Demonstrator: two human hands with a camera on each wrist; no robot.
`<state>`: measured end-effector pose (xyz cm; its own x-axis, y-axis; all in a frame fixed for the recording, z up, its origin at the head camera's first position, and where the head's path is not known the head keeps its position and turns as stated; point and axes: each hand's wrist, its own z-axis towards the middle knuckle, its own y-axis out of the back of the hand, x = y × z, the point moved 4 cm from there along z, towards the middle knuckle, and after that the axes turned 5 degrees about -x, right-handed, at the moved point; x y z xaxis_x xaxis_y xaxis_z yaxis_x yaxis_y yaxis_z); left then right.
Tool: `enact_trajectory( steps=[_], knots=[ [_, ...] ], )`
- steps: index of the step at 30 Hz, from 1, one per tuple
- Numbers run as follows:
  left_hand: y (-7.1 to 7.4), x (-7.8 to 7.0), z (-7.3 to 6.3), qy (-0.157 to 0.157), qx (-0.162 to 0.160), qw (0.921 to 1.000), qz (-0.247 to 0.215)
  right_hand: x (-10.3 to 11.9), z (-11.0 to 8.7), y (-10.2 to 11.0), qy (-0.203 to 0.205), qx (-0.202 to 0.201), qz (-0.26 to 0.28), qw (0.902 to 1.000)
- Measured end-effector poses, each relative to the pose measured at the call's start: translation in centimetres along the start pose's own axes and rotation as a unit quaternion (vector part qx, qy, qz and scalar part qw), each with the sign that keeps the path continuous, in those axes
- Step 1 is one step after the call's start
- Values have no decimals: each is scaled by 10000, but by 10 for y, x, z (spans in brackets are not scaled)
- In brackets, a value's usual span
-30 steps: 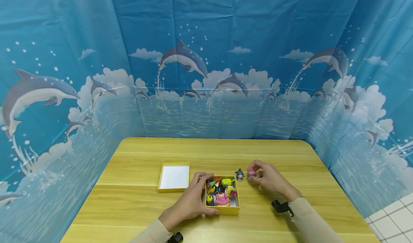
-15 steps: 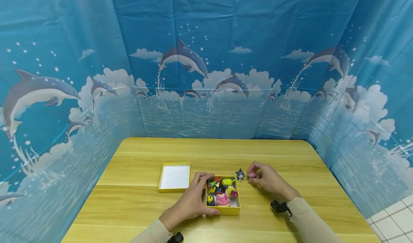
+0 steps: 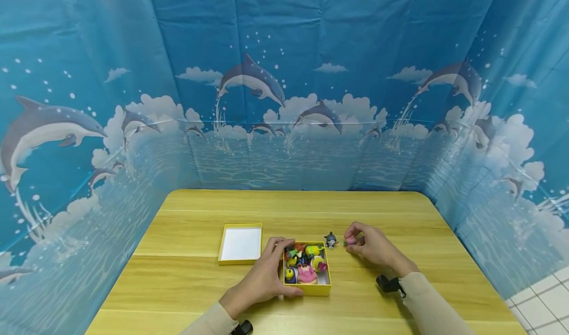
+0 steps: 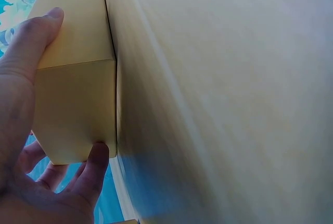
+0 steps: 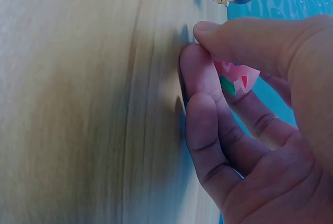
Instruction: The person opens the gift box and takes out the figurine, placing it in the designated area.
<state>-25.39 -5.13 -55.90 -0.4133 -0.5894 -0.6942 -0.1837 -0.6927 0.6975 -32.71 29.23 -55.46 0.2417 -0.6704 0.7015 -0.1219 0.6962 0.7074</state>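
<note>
My left hand (image 3: 265, 274) grips the yellow box (image 3: 318, 290) at its left side, thumb at the near wall and fingers at the far corner. The left wrist view shows the thumb and fingertips pressed on the box's plain walls (image 4: 75, 99). Several colourful toy figurines (image 3: 306, 274) lie inside, among them a pink one. Right of the box, my right hand (image 3: 375, 247) pinches a small pink and green figurine (image 3: 350, 240) close over the table, partly hidden by the fingers (image 5: 200, 73). Just left of it stands a dark-headed figurine (image 3: 330, 240), blue and white in the right wrist view.
A shallow yellow lid (image 3: 240, 245) with a white inside lies left of the box. The wood-grain table (image 3: 186, 285) is bordered by a blue dolphin-print curtain (image 3: 284, 162) at the back and sides. Each wrist wears a black camera (image 3: 388, 283).
My right hand has shifted slightly right with the pink figurine, widening the gap to the dark-headed figurine. The left hand and the box have stayed in place.
</note>
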Motion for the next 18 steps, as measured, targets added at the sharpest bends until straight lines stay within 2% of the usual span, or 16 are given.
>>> enact_trajectory(
  steps=[10, 18],
  knots=[
    [-1, 1, 0, 17, 0, 10000, 18, 2, -2, 0, 160, 28, 20, 9999],
    [-1, 0, 1, -20, -39, 10000, 45, -1, -1, 0, 112, 40, -42, 9999]
  ],
)
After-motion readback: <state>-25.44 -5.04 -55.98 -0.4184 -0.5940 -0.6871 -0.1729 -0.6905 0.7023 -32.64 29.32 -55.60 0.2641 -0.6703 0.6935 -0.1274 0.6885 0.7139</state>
